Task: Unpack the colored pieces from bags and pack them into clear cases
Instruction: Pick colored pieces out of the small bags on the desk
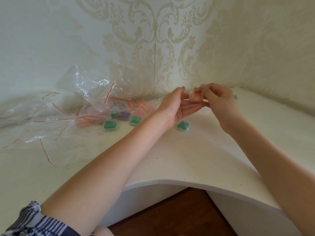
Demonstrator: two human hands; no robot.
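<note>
A white corner desk (196, 160) with a curved front cut-out fills a nook papered in cream damask wallpaper (162, 40); dark wood flooring (179, 217) shows below the edge at 6 o'clock.

At 9 o'clock lies a loose heap of crinkled clear zip bags (51, 120) with thin red seal strips, their outlines hard to separate against the pale top. Just right of them, toward the centre, sits a cluster of small square clear cases (124, 114), some under the plastic: a green-filled case (110, 124) at the near edge, a purple-filled case (124, 115) behind it, and pink and orange ones too blurred to count.

A striped sleeve (34, 220) is cut off at 7 o'clock. From it the left hand (177, 106) reaches up, palm turned inward, fingers extended and relaxed, their tips under a small clear case with orange pieces (196, 97), held in the air above the desk near the back wall at about 1 o'clock of centre. The right hand (219, 101) pinches that case from the right between thumb and curled fingers. Whether its lid is open cannot be made out.

Another green case (183, 126) lies on the desk below the left wrist, partly hidden. A green scrap (235, 96) peeks out behind the right hand.
</note>
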